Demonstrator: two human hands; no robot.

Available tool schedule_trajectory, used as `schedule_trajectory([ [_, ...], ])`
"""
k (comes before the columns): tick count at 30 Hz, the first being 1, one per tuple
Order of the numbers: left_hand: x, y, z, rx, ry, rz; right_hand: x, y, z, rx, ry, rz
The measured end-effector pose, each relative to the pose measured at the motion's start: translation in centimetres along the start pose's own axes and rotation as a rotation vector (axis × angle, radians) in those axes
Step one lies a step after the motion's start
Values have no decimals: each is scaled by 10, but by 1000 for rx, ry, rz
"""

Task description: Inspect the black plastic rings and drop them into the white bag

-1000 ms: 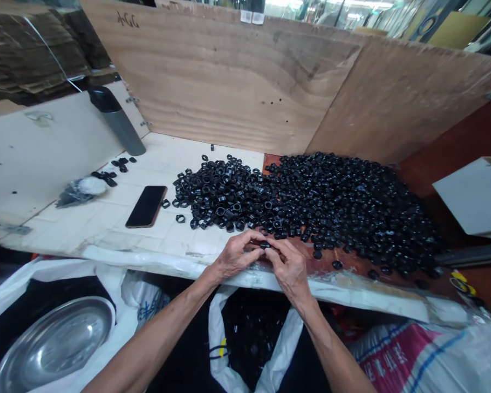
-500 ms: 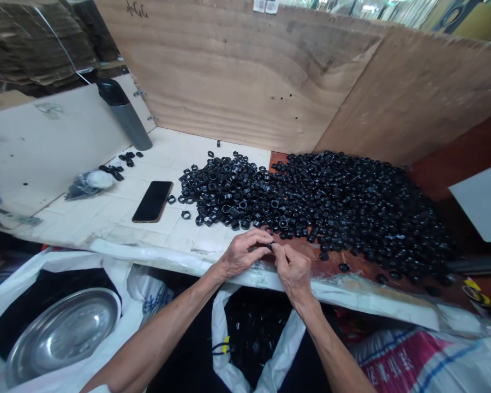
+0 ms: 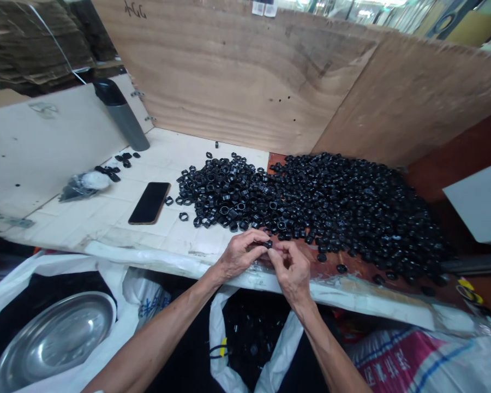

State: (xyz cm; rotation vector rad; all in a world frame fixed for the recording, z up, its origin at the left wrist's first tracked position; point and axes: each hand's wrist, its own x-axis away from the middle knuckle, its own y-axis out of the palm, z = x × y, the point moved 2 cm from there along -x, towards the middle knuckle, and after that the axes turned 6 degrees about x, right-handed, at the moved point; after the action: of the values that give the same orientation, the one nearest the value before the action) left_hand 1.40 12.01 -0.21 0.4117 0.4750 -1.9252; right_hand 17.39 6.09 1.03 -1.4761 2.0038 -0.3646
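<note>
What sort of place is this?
Probably a factory or workshop: a heap of small black parts on a bench, an open white sack below, and a printed sack at lower right.

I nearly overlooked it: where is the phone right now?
In the head view, the phone lies on the pale tabletop, left of the black parts, nearer the person than the bottle.
</note>
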Motion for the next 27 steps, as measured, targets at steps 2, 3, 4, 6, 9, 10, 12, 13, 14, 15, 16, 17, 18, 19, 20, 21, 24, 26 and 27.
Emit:
schedule_trajectory([
  [2, -1, 1, 0, 7, -14, -10, -1, 3, 1, -98, 27, -32],
  [3, -1, 2, 0, 10, -16, -16, -1, 5, 2, -135, 58, -56],
  [4, -1, 2, 0, 10, -16, -25, 0, 8, 2, -163, 107, -76],
  [6, -1, 4, 2, -5, 8, -60, 5, 13, 4, -234, 257, -96],
  [9, 0, 1, 10, -42, 48, -156, 17, 15, 6, -394, 474, -108],
  [10, 1, -1, 13, -45, 28, -224, 19, 14, 7, -421, 511, -147],
  [12, 1, -6, 17, -57, -97, -398, 20, 7, 9, -345, 487, -247],
  [13, 1, -7, 17, -81, -187, -476, 17, 2, 11, -240, 430, -271],
  [14, 0, -8, 16, -126, -266, -506, 12, -3, 14, -104, 347, -248],
  [15, -3, -8, 14, -192, -320, -476, 5, -7, 17, 41, 247, -167],
  [16, -6, -6, 10, -266, -332, -383, -2, -10, 20, 164, 147, -91],
  [17, -10, -4, 6, -344, -308, -265, -8, -10, 23, 264, 51, -42],
  [18, -14, 1, 1, -412, -266, -166, -14, -8, 26, 348, -25, -22],
  [19, -16, 7, -5, -468, -226, -123, -18, -5, 30, 420, -75, -16],
  [20, -18, 13, -11, -518, -202, -106, -21, -1, 32, 479, -104, -19],
  [21, -19, 19, -17, -558, -191, -104, -23, 2, 35, 527, -114, -21],
  [24, -16, 28, -26, -603, -193, -107, -23, 7, 37, 571, -121, -26],
  [26, -13, 27, -25, -567, -184, -79, -21, 7, 35, 513, -169, -33],
  [27, -12, 25, -23, -528, -176, -57, -20, 7, 34, 462, -201, -40],
])
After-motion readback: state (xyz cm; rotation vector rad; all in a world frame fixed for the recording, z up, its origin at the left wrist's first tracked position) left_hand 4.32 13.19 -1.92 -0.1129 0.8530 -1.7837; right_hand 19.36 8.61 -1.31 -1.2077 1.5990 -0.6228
